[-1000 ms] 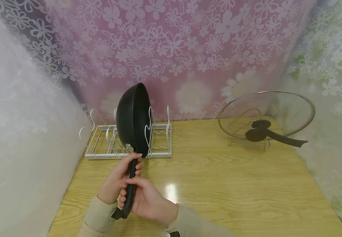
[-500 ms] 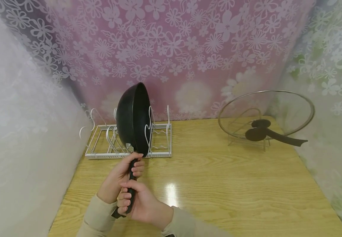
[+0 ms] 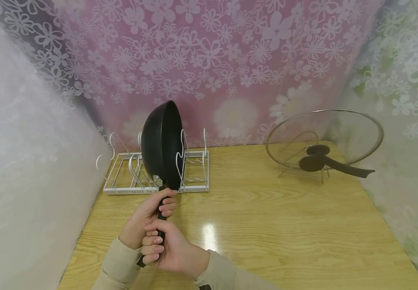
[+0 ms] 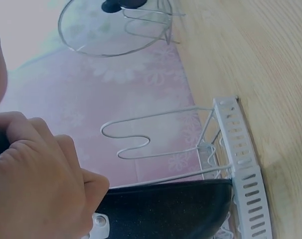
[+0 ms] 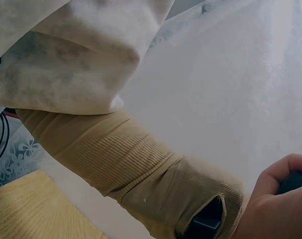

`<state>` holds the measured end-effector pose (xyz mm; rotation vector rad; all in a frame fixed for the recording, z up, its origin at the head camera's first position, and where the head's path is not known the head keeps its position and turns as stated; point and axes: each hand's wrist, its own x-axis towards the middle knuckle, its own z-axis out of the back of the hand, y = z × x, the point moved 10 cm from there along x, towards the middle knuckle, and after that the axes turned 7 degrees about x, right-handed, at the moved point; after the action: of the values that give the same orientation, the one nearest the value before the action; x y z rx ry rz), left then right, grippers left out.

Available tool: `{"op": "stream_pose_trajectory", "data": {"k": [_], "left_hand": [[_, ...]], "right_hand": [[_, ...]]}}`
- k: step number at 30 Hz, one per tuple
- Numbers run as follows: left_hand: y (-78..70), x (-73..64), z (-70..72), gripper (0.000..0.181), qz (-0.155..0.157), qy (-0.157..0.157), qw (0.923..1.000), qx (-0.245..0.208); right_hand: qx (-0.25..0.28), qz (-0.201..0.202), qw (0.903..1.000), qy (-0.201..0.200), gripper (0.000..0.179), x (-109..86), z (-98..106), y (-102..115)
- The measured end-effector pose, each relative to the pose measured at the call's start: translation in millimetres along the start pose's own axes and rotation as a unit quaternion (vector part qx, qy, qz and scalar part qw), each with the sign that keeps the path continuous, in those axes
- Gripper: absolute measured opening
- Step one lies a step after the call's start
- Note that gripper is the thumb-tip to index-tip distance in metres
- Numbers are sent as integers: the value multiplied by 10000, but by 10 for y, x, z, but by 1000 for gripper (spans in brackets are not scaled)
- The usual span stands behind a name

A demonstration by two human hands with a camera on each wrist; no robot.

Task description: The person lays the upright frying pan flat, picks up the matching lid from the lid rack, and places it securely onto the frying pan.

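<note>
A black wok (image 3: 154, 141) stands on its side in a white wire rack (image 3: 198, 189), its open face turned right and its handle toward me. My left hand (image 3: 147, 215) grips the handle close to the pan. Lower on the same handle (image 3: 161, 237), my right hand (image 3: 174, 247) wraps its fingers round it. In the left wrist view, the left hand (image 4: 41, 179) is closed near the handle's metal bracket (image 4: 100, 225), and the wok (image 4: 171, 209) sits between the rack's wires. The right wrist view shows only part of a hand (image 5: 280, 204) around a dark handle end.
A glass lid (image 3: 361, 137) with a steel rim stands at the right on a small wire stand (image 3: 322, 177). A dark curved utensil (image 3: 346, 167) lies across its front. Wood-grain table (image 3: 266, 225); floral curtains (image 3: 230, 72) rise at the back and both sides.
My right hand's fingers have closed more fully round the handle, and that hand has shifted slightly left. The wok stays in its slot; the left hand is nearly still.
</note>
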<state>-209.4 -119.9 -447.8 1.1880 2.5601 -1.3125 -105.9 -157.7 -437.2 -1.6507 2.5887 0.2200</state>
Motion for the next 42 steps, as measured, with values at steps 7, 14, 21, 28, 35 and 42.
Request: {"op": "stream_pose_trajectory", "data": {"k": [7, 14, 21, 28, 35, 42], "left_hand": [[-3, 0, 32, 39, -46, -263, 9995, 189], [-15, 12, 41, 44, -141, -187, 9974, 688], [-15, 11, 80, 43, -202, -359, 9924, 1159], [-4, -11, 76, 45, -331, -422, 9905, 1269], [-24, -30, 36, 45, -435, -500, 9898, 1265], [-55, -42, -10, 40, -482, -749, 9868, 1354]], "right_hand": [[-20, -156, 9999, -30, 37, 4, 0, -13], [-218, -116, 9995, -196, 36, 14, 19, -3], [-528, 10, 9982, -278, 33, 22, 29, 18], [-643, 62, 9975, -294, 33, 2, 28, -7], [-672, 114, 9974, -223, 33, -35, -1, 2], [-744, 194, 9970, -49, 32, -81, -78, 24]]}}
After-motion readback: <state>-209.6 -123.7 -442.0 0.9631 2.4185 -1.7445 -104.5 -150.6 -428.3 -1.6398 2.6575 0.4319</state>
